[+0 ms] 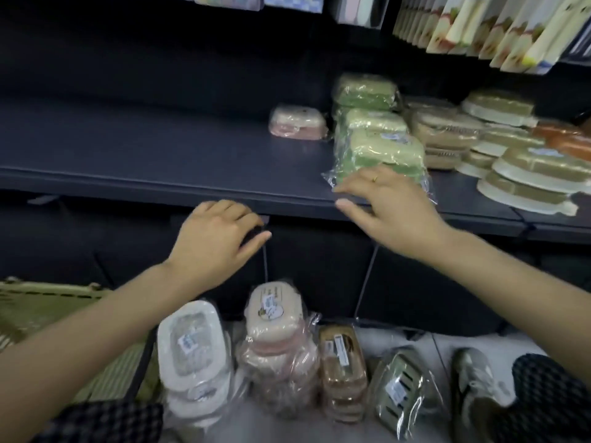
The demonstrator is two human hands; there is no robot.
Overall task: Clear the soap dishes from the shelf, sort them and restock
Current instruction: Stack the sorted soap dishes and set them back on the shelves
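Green wrapped dishes (pixel 380 151) overhang shelf (pixel 160 174) edge; right hand (pixel 390 203) spread, touching; left hand (pixel 217 238) loosely curled, empty. Slick film: stack may slide off.

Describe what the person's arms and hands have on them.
Both forearms are bare. The right hand wears a thin gold ring on one finger; the left hand shows no jewellery. Dark checked fabric shows at the frame's lower corners.

Boxed packets (pixel 499 30) hang above, a woven basket (pixel 38 305) lower left, a shoe (pixel 476 382) lower right.
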